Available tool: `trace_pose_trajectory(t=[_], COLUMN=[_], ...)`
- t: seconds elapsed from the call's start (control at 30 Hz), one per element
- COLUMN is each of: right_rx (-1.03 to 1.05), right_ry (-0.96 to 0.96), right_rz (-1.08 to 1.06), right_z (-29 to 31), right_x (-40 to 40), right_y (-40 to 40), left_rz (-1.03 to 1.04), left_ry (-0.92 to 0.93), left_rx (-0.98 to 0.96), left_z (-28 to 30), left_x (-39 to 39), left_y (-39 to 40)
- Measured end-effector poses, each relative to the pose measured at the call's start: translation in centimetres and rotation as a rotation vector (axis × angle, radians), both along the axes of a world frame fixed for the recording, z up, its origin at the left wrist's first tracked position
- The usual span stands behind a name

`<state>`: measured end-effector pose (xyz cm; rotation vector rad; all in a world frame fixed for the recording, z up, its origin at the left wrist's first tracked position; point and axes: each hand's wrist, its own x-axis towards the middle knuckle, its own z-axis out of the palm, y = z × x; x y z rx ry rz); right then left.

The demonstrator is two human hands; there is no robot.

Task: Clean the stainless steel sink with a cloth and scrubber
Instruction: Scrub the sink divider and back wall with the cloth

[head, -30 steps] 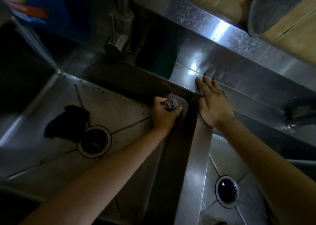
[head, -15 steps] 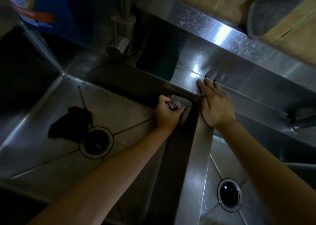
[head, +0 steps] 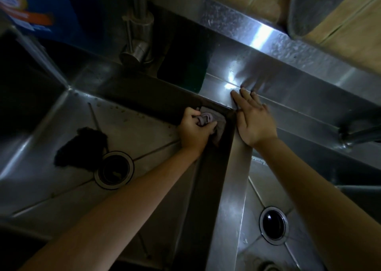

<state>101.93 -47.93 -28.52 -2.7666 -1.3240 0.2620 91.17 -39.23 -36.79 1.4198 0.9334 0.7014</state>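
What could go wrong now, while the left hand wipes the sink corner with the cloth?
1. The right hand leans flat on the smooth divider; it might slip.
2. The left hand holds the cloth bunched, so the corner seam may stay dirty.
3. The dark scrubber beside the drain could block it.
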Motion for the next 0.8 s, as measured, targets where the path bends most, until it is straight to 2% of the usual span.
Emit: trace_pose_trajectory(t=[0.17, 0.4, 0.63, 0.8], right_rx=[-0.017, -0.072, 0.065, 0.075], right_ry=[-0.002, -0.019, -0.013, -0.051], right_rz=[-0.005, 0.000, -0.050, -0.037], right_z=[0.3, 0.4, 0.0, -0.1], right_x=[-0.1, -0.1, -0.9, -0.5], right_y=[0.1, 0.2, 0.7, 0.7], left_rz=[0.024, 0.023, -0.020, 0.004], left_ry=[-0.020, -0.009, 0.029, 0.082], left_rx=[0.042, -0.031, -0.157, -0.143], left_z=[0.9, -0.5, -3.2, -4.1], left_x=[0.2, 0.6, 0.7, 0.6], left_y=[0.2, -0.5, -0.5, -0.3])
